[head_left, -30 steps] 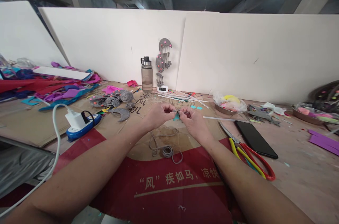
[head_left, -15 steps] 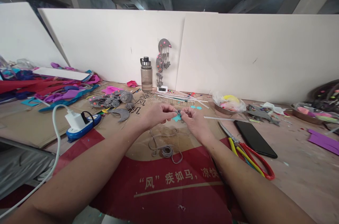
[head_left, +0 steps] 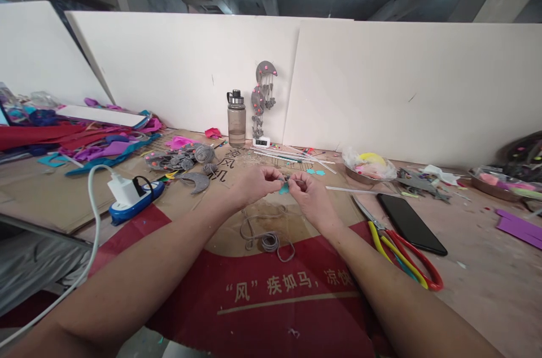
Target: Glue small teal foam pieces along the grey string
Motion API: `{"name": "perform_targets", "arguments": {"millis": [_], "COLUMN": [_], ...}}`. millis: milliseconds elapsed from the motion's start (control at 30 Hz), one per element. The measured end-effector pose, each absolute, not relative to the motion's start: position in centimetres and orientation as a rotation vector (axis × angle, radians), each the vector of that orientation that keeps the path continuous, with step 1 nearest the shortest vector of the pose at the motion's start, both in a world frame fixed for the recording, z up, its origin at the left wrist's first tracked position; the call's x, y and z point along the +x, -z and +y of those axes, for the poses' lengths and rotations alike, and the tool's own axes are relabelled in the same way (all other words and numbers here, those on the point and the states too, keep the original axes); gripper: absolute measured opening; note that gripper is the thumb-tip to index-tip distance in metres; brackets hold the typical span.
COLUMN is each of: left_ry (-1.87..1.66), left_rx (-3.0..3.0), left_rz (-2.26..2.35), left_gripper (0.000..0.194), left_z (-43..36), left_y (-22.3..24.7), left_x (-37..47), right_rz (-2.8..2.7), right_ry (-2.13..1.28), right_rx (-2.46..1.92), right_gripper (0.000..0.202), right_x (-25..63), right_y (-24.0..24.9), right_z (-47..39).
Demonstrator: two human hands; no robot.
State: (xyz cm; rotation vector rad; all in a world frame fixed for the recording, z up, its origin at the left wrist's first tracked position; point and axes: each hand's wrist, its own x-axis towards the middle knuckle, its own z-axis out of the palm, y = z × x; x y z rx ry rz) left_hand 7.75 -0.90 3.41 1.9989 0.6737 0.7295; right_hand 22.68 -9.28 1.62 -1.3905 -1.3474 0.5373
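Observation:
My left hand [head_left: 258, 186] and my right hand [head_left: 312, 197] meet at the middle of the cardboard, thumbs and forefingers pinched. Between the fingertips is a small grey bit [head_left: 286, 178] that looks like yarn; fingers hide most of it. Just below the pinch a turquoise paper cutout [head_left: 284, 190] shows, partly covered; I cannot tell whether it is held or lies on the cardboard. Nearer to me, a loose coil of grey yarn [head_left: 270, 243] lies between my forearms.
Scissors [head_left: 392, 242] and a black phone [head_left: 410, 223] lie right of my right forearm. A bottle [head_left: 236, 121] and grey moon hanging [head_left: 266, 84] stand at the back. Left are a blue power strip [head_left: 138, 203], grey felt moon [head_left: 195, 182] and coloured cloth [head_left: 101, 149].
The whole view has shifted slightly to the left, so things appear a little further right. My fingers keep their pinch, and the turquoise cutout shows less beneath them.

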Motion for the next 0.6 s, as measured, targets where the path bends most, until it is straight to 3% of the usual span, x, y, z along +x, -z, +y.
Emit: {"name": "perform_targets", "arguments": {"millis": [167,433,600], "left_ry": [-0.630,-0.735,-0.836], "left_rx": [1.859,1.738,1.667], "left_rz": [0.670,0.657,0.668], "left_gripper": [0.028,0.018,0.028], "left_z": [-0.7,0.1,0.3], "left_y": [-3.4,-3.1,-3.1], "left_x": [7.5,7.6,7.4], "right_rz": [-1.279,-1.191,-1.195], "right_ry": [-0.529,-0.597,-0.611], "right_rx": [-1.427,-1.463,-1.464], "right_gripper": [0.028,0.034,0.036], "right_x": [23.3,24.3,24.1], "right_y": [-2.1,-2.0,-2.1], "right_z": [-9.3,-9.4,-9.6]}}
